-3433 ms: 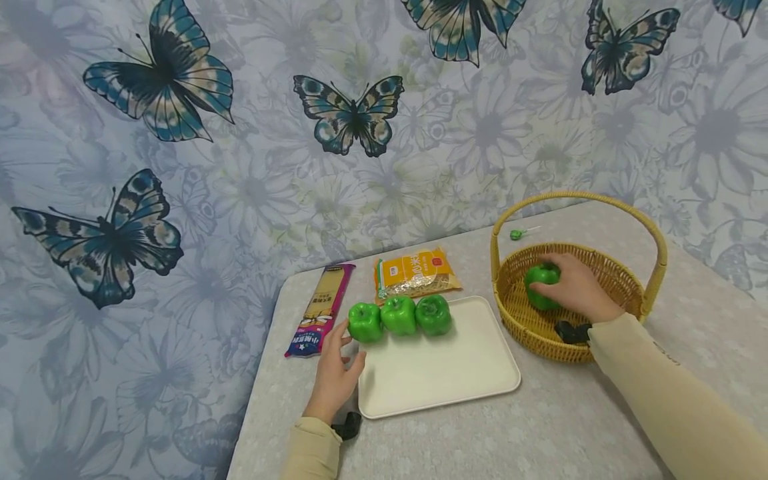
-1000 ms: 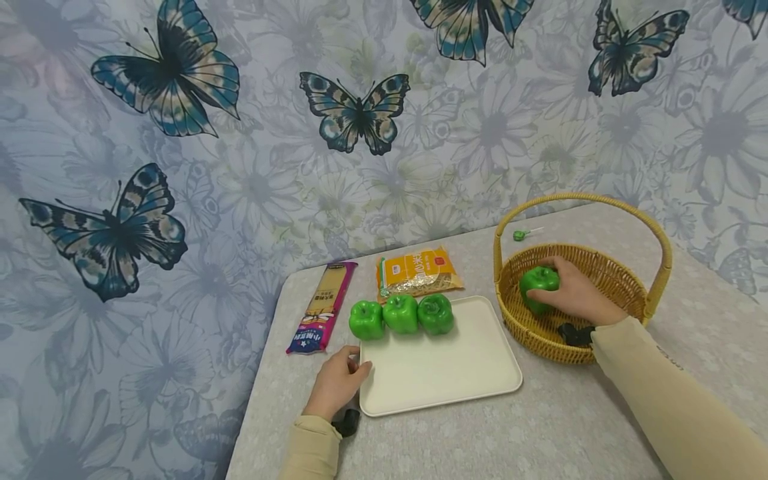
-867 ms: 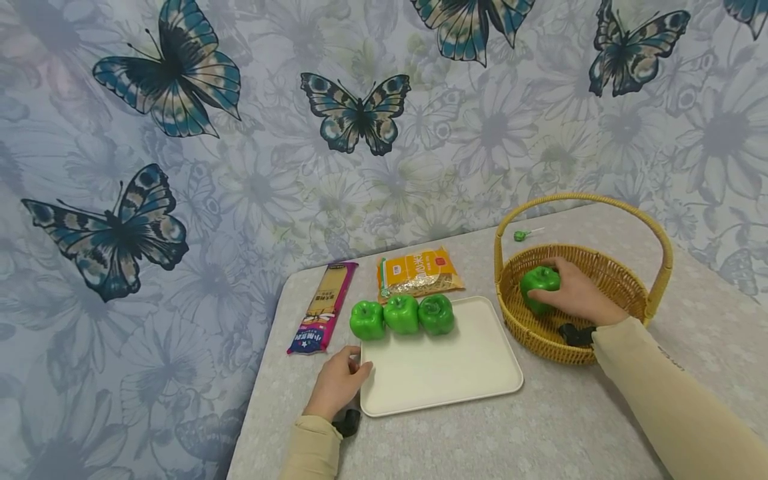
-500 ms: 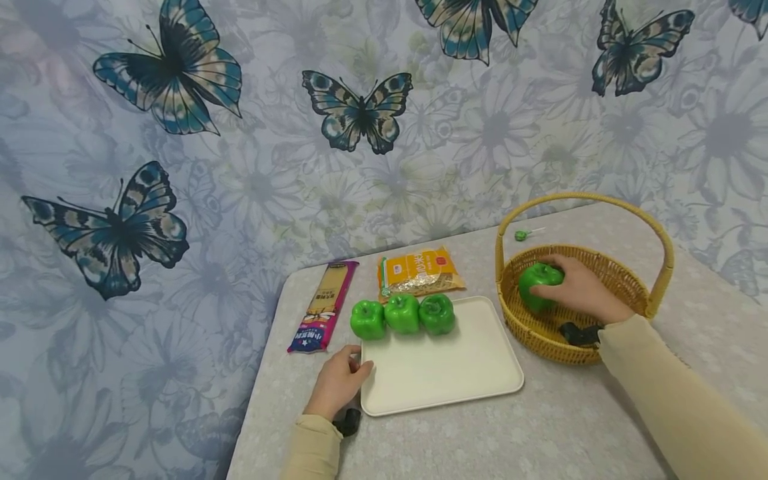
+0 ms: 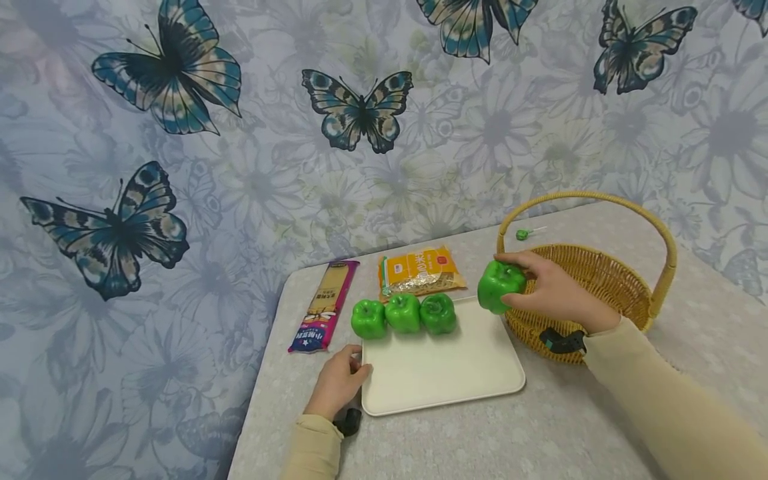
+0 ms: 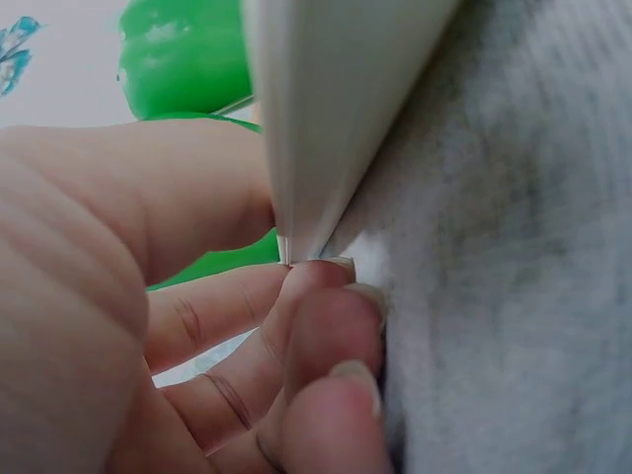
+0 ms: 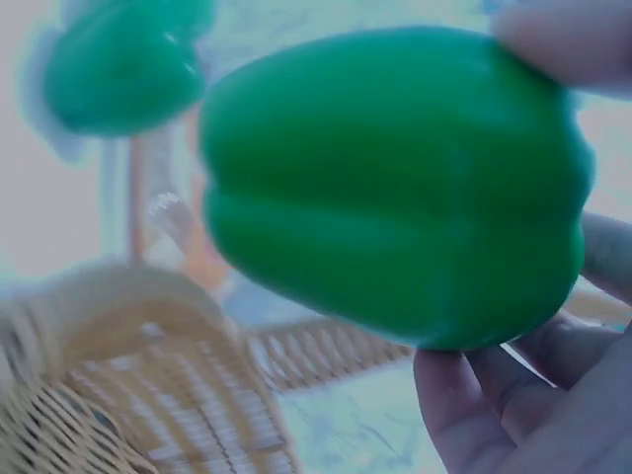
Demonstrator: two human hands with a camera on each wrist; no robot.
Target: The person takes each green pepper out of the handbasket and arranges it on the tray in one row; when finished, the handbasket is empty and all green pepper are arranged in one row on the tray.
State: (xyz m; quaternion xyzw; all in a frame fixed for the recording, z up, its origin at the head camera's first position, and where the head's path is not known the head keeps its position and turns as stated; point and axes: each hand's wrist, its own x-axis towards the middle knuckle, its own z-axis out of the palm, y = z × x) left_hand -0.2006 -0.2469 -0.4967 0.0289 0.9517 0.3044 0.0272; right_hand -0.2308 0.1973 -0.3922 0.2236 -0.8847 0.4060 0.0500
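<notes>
My right hand (image 5: 561, 293) holds a green bell pepper (image 5: 499, 287) above the tray's back right corner, beside the basket's left rim. In the right wrist view, thumb and fingers grip that bell pepper (image 7: 395, 188) at one end. Three more green bell peppers (image 5: 403, 313) stand in a row along the back of the cream tray (image 5: 444, 373). At the tray's left edge my left hand (image 5: 337, 383) pinches the rim. The left wrist view has its thumb on one side of the tray edge (image 6: 306, 128) and curled fingers on the other.
A wicker basket (image 5: 600, 267) with a tall arched handle stands right of the tray. Behind the tray lie a yellow food packet (image 5: 420, 270) and, further left, a purple noodle packet (image 5: 324, 307). A green lollipop (image 5: 523, 235) lies behind the basket.
My right hand has lifted the bell pepper out of the basket and carried it left to the tray's corner. Earlier, my left hand slid down from the leftmost pepper to the tray's edge.
</notes>
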